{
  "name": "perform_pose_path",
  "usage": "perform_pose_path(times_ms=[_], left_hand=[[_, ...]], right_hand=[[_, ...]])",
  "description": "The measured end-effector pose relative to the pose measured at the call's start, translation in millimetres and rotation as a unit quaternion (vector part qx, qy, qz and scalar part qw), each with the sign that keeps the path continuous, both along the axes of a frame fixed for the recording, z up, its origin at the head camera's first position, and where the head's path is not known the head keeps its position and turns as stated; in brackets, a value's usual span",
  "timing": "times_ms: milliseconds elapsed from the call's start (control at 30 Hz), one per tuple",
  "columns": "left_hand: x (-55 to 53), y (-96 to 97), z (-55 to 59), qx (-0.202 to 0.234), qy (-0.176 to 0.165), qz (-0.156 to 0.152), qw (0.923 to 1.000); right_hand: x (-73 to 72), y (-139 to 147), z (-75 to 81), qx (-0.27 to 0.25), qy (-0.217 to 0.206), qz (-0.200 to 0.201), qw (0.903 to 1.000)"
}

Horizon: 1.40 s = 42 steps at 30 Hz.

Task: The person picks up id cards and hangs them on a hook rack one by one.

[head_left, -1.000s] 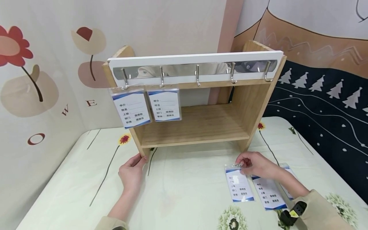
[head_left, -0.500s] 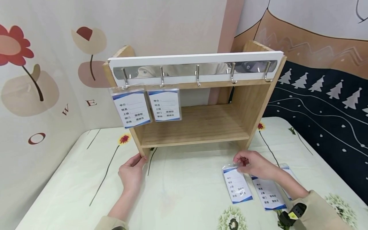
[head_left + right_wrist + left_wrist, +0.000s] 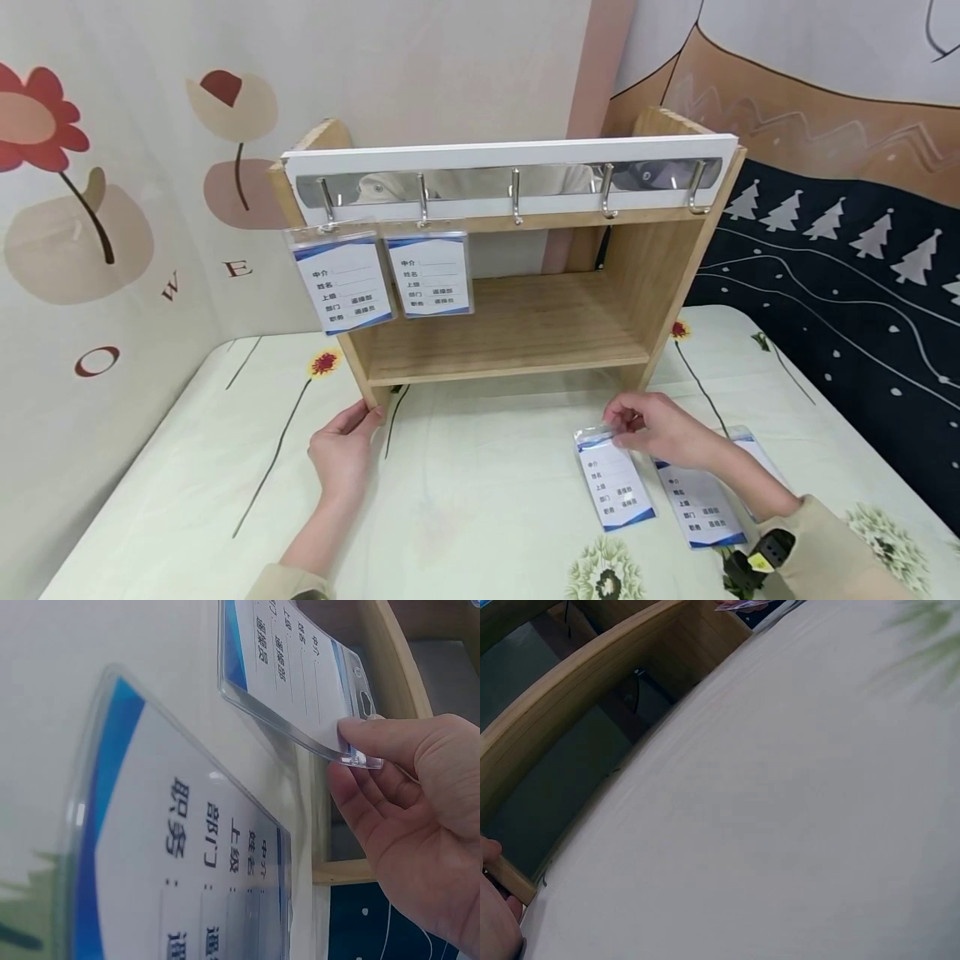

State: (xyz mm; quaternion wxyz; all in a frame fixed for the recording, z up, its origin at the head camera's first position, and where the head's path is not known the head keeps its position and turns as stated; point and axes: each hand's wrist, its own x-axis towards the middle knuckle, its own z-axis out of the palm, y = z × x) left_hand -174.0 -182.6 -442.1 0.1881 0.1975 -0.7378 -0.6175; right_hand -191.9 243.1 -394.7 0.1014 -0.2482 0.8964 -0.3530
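Note:
My left hand (image 3: pixel 341 454) grips the foot of the left side panel of a small wooden shelf (image 3: pixel 510 321). In the left wrist view its fingers (image 3: pixel 491 851) curl round the panel's bottom end. My right hand (image 3: pixel 663 429) pinches the upper corner of a clear-sleeved ID badge (image 3: pixel 613 483), thumb on the printed face and fingers behind. The right wrist view shows this badge (image 3: pixel 289 682) tilted up off the cloth, its slot near the thumb. Another badge (image 3: pixel 701 504) lies under my right forearm, partly overlapping a third badge (image 3: pixel 753 454), mostly hidden.
Across the shelf's top front runs a white rail (image 3: pixel 510 154) with several metal hooks (image 3: pixel 516 196). Two badges hang from the leftmost hooks, a left one (image 3: pixel 345 283) and a right one (image 3: pixel 429 275). A flower-print cloth (image 3: pixel 450 500) covers the table; patterned curtains stand behind.
My right hand has shifted slightly left with the pinched badge, which has turned a little and come away from the badge beside it. My left hand stays at the shelf foot.

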Motion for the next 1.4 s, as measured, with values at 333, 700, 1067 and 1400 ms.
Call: perform_pose_path(times_ms=[333,700,1067,1400], left_hand=[[-0.1,0.2,0.3,-0.004,0.000,0.001,1.0000],[1.4,1.1,1.6,-0.002,0.004,0.001,1.0000],[0.3,1.5,1.2,-0.003,0.011,0.003,0.9999],[1.5,1.7,1.5,-0.007,0.013,0.002,0.9999]], right_hand=[[0.1,-1.4,-0.2,-0.002,-0.003,-0.002,1.0000],[0.7,-0.8,-1.5,-0.006,-0.001,-0.002,1.0000],[1.3,-1.3,-0.2,-0.003,0.000,-0.004,1.0000],[0.4,-1.5,2.4,-0.005,0.029,0.002,0.9995]])
